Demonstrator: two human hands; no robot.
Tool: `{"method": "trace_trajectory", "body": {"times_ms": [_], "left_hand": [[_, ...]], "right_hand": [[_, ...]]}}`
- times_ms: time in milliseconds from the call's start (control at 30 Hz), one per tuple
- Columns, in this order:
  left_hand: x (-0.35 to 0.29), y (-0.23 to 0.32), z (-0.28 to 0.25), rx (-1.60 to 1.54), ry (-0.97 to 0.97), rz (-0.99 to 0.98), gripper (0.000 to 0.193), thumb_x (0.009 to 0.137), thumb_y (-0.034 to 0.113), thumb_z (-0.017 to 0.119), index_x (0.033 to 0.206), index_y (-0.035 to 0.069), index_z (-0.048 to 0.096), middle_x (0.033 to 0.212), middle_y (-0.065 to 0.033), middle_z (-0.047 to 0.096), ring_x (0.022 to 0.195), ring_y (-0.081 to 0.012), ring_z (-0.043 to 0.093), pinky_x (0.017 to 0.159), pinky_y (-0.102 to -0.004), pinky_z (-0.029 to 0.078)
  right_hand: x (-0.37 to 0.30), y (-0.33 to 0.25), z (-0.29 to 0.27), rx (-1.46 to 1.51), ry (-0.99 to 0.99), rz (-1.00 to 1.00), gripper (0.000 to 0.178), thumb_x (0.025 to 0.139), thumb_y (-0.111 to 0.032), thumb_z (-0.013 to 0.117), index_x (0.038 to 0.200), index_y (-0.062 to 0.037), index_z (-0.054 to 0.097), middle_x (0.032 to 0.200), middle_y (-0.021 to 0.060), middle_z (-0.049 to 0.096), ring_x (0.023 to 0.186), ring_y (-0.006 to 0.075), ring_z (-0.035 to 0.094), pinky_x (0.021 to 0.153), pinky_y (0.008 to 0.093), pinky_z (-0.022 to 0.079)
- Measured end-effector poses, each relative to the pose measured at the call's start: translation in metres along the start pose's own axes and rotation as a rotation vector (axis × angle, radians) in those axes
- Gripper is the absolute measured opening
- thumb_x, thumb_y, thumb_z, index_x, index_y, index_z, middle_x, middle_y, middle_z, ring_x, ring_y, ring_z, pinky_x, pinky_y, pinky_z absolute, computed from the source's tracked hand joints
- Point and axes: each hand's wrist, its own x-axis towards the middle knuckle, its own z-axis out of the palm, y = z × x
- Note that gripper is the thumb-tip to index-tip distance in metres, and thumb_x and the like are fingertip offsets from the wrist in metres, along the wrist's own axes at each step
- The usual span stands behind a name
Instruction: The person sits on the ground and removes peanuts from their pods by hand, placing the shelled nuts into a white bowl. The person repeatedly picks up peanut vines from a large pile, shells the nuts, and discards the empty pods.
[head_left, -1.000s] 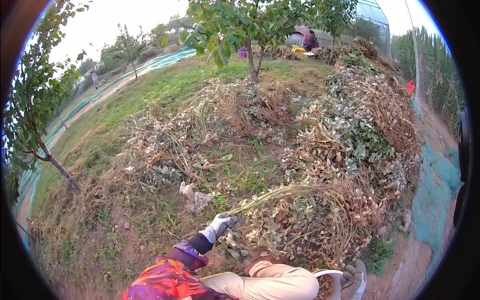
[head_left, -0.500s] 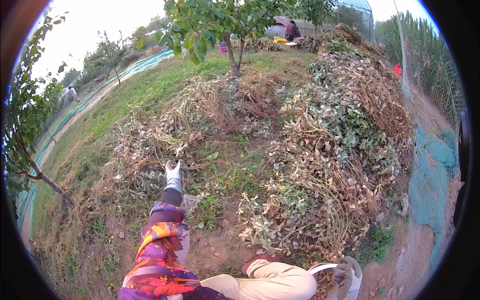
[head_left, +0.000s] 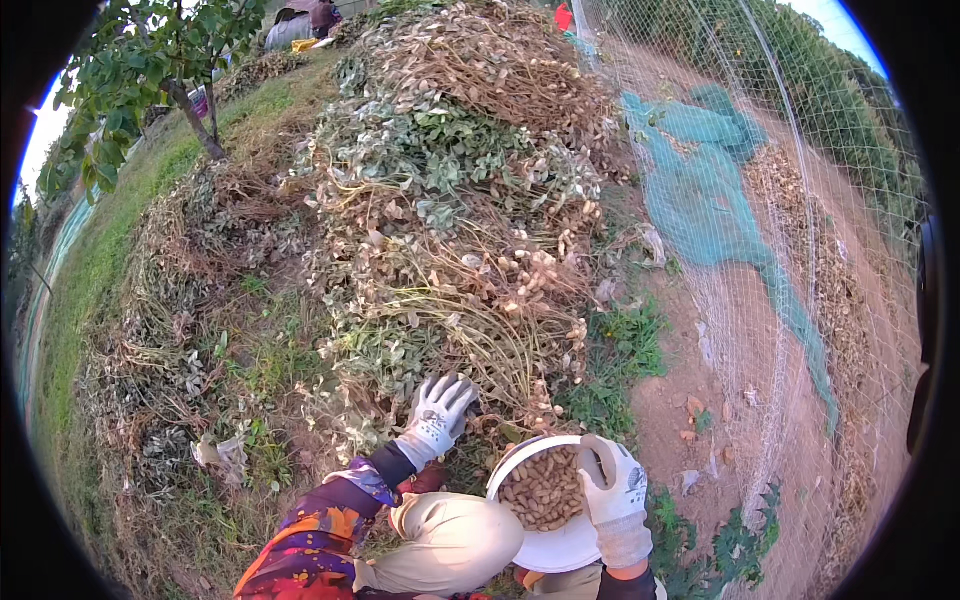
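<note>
My left hand (head_left: 436, 418), in a white-and-grey work glove, rests at the near edge of a heap of peanut plants (head_left: 480, 345). Its fingers look slightly apart and hold nothing visible; the fingertips meet leaves and stems. On the heap, pale peanut pods (head_left: 535, 275) hang in clusters among dry leaves. My right hand (head_left: 617, 490), gloved alike, grips the right rim of a white bucket (head_left: 565, 550). The bucket tilts toward the heap beside my knee, with loose peanuts (head_left: 543, 490) inside it.
Green netting (head_left: 700, 185) and a wire mesh fence (head_left: 800, 200) run along the right. Left of the heap lie more pulled plants (head_left: 150, 340) and a small tree (head_left: 190, 100). Another person (head_left: 325, 17) is far back. Weeds (head_left: 620, 360) grow beside the heap.
My view has turned right. My left hand has moved from the left-hand plants to the heap's near edge. The bucket, still in my right hand, now sits further into view.
</note>
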Motion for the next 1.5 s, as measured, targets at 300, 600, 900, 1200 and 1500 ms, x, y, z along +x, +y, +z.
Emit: {"method": "trace_trajectory", "body": {"times_ms": [300,600,900,1200,1500], "left_hand": [[0.123,0.033,0.094,0.429,-0.548,0.505,0.089,0.073,0.037,0.063,0.143,0.013,0.013,0.129,-0.0157,0.043,0.129,-0.0335,0.031,0.106,-0.0599,0.006],[0.157,-0.006,0.104,-0.140,-0.356,-0.577,0.033,0.080,0.033,0.056,0.104,0.011,0.059,0.097,-0.0150,0.064,0.089,-0.0318,0.062,0.077,-0.0400,0.049],[0.093,0.070,0.080,-0.029,-1.033,0.073,0.038,0.078,0.021,0.052,0.115,0.011,0.056,0.109,-0.0145,0.062,0.100,-0.0304,0.059,0.086,-0.0399,0.045],[0.151,0.058,-0.097,-0.442,-0.446,0.082,0.040,0.070,0.014,0.070,0.108,0.006,0.059,0.095,-0.0115,0.065,0.087,-0.0249,0.063,0.080,-0.0336,0.048],[0.133,0.125,-0.217,-0.449,-0.696,0.508,0.041,0.071,0.019,0.069,0.108,0.004,0.060,0.097,-0.0148,0.064,0.090,-0.0289,0.060,0.080,-0.0385,0.047]], "right_hand": [[-0.007,0.014,-0.031,-0.028,0.118,0.051,0.024,0.077,-0.006,0.061,0.101,-0.0044,0.059,0.098,0.0160,0.061,0.091,0.0335,0.059,0.078,0.0387,0.048],[-0.030,0.029,-0.054,-0.150,0.194,0.022,0.026,0.075,-0.009,0.063,0.100,-0.0088,0.060,0.079,0.0134,0.060,0.070,0.0329,0.059,0.061,0.0389,0.047],[-0.034,0.029,-0.060,-0.189,0.233,-0.084,0.027,0.075,-0.008,0.063,0.102,-0.0079,0.058,0.080,0.0116,0.059,0.070,0.0312,0.060,0.062,0.0389,0.047],[-0.027,0.027,-0.063,-0.140,0.305,-0.024,0.039,0.076,-0.021,0.065,0.110,-0.0054,0.055,0.104,0.0153,0.056,0.092,0.0314,0.056,0.078,0.0411,0.046],[-0.027,-0.008,-0.089,1.066,-0.140,-0.157,0.071,0.075,-0.023,0.073,0.132,-0.0045,0.036,0.126,0.0118,0.046,0.114,0.0222,0.048,0.089,0.0333,0.045]]}}
